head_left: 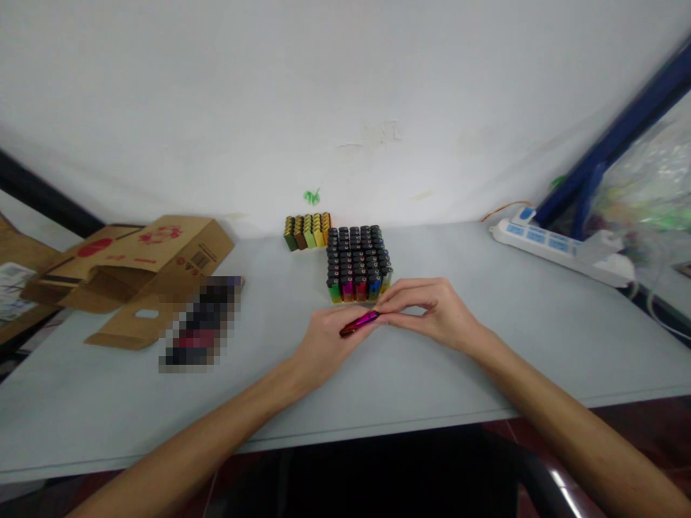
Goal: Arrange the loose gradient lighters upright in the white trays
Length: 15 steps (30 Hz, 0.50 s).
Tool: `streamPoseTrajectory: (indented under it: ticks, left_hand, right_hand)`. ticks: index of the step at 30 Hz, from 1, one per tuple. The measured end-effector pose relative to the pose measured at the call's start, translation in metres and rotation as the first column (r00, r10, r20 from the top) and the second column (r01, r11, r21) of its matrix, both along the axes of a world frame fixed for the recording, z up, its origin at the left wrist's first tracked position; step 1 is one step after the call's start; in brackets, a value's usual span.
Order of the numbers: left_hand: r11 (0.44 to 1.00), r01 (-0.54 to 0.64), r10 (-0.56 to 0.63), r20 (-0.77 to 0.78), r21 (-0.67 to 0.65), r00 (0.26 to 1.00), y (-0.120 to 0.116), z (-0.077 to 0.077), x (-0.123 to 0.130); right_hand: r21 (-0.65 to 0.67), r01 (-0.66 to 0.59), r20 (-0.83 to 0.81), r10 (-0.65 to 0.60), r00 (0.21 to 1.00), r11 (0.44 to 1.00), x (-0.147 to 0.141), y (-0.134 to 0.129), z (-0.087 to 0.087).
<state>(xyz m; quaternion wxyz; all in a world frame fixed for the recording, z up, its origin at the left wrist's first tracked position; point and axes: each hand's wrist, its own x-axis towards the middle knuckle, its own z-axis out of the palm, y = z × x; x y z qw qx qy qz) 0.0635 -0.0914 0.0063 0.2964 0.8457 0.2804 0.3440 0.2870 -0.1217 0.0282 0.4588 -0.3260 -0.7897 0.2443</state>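
Observation:
A shiny magenta lighter lies slanted in my left hand, whose fingers are closed round it. My right hand pinches the lighter's upper right end between thumb and fingertips. Just behind my hands stands a block of upright lighters with black tops, in rows; the front ones are green, magenta, red and blue. Touching or close to its back left is a smaller group of lighters with gold tops and green, brown and yellow bodies.
An open cardboard box lies on the left of the grey table, with a pixelated dark item beside it. At the right back sits a white power strip with cables, near a blue frame post and plastic bags.

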Motion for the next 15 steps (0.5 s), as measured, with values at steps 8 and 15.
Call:
streamPoseTrajectory:
  ticks: [8, 15]
  left_hand:
    - [0.98, -0.041, 0.034, -0.042, -0.192, 0.999, -0.001, 0.0057, -0.0005]
    - [0.917, -0.011, 0.023, 0.025, -0.399, 0.999, 0.0, 0.0055, -0.0014]
  right_hand:
    - [0.141, 0.078, 0.048, -0.086, 0.995, 0.987, -0.0066, -0.0042, -0.0016]
    - [-0.035, 0.014, 0.042, -0.013, 0.999, 0.999, -0.0072, -0.006, 0.0053]
